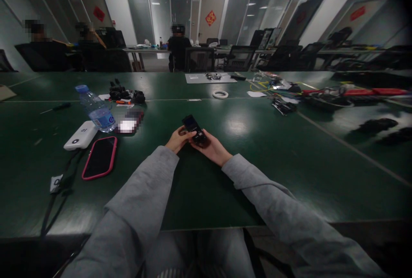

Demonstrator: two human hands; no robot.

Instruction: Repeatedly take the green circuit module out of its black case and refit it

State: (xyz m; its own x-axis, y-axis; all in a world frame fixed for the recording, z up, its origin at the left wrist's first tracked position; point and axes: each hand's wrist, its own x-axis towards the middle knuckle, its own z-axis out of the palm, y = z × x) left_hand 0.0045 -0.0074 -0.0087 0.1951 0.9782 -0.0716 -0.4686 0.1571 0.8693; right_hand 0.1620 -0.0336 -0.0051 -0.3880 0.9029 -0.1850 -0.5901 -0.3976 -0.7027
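Between both hands, just above the green table [154, 123], is a small black device [190, 122] with a dark screen-like upper part and a few pale marks lower down; its exact kind is unclear. My left hand [177, 139] grips its left side, with the thumb lying across the front. From the right and below, my right hand [212, 145] is closed around the lower end. Some fingers of both hands are hidden behind the device. It is tilted, its top leaning away to the left.
On the left are a pink-edged phone [100, 157], a white power bank [81, 135] with a cable, a water bottle [96, 110] and a screwdriver [59, 107]. A tape roll [220, 94] lies farther back. Tangled wires [273, 84] and black parts occupy the right. People sit beyond.
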